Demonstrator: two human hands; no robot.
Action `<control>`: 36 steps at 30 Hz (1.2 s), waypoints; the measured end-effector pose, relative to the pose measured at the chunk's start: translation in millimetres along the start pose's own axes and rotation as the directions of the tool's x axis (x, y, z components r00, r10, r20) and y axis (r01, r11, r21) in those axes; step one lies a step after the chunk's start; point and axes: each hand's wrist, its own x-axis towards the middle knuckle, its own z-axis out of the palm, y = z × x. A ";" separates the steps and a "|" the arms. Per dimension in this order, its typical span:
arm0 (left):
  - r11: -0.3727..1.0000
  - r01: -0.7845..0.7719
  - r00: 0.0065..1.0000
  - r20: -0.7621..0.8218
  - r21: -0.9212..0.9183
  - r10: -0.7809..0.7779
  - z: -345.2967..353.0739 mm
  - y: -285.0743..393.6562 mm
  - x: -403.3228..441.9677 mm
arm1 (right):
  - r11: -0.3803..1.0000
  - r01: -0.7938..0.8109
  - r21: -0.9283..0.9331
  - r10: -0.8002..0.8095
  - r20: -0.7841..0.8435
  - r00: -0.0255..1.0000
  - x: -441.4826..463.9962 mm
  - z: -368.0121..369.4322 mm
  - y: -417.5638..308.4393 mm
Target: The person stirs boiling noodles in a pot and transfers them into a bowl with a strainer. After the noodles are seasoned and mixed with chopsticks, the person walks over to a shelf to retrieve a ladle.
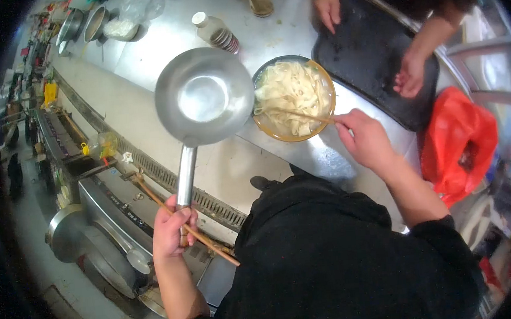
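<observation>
My left hand [174, 229] is closed round the handle of a steel pan [172, 115], whose round bowl is tipped toward the camera and shows bare metal. A long wooden stick [214, 249], like a long chopstick, crosses under the thumb of that same hand. My right hand [365, 135] grips a wooden chopstick [303, 115]; whether there is a second one I cannot tell. Its far end reaches into wide pale noodles [295, 88] in broth. They fill a brown-rimmed bowl [332, 98] on the steel counter, just right of the pan.
Across the counter [276, 36], another person's hands [411, 76] are over a black tray [354, 52]. A bottle with a white cap [217, 32] stands behind the pan. At right hangs a red plastic bag [458, 139]. Stove equipment and a large pan [68, 232] line the left.
</observation>
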 end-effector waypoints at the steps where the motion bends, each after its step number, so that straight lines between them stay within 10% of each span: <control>1: 0.996 0.010 1.000 -0.005 -0.085 -0.011 -12.4 -7.2 -3.1 | 1.000 0.006 -0.015 -0.006 -0.002 1.000 -4.2 3.7 -7.2; 7: 0.955 -0.107 0.993 -0.081 -0.276 0.088 -77.2 -61.9 -32.7 | 0.964 -0.036 0.265 -0.013 0.183 0.983 -46.3 84.3 -1.5; 14: 0.827 -0.229 0.972 -0.171 -0.513 0.163 -174.2 -146.5 -70.5 | 0.946 -0.092 -0.311 0.081 -0.048 0.996 -83.2 104.6 68.5; 25: 0.675 -0.284 0.942 -0.329 -0.680 0.065 -340.5 -250.2 -144.9 | 0.924 0.358 -0.136 -0.333 0.176 0.926 -62.5 280.4 -193.4; 36: 0.575 -0.586 0.642 -0.760 -0.571 -0.101 -494.5 -324.7 -180.1 | 0.783 0.615 -0.092 -0.463 0.575 0.675 23.5 412.6 -353.9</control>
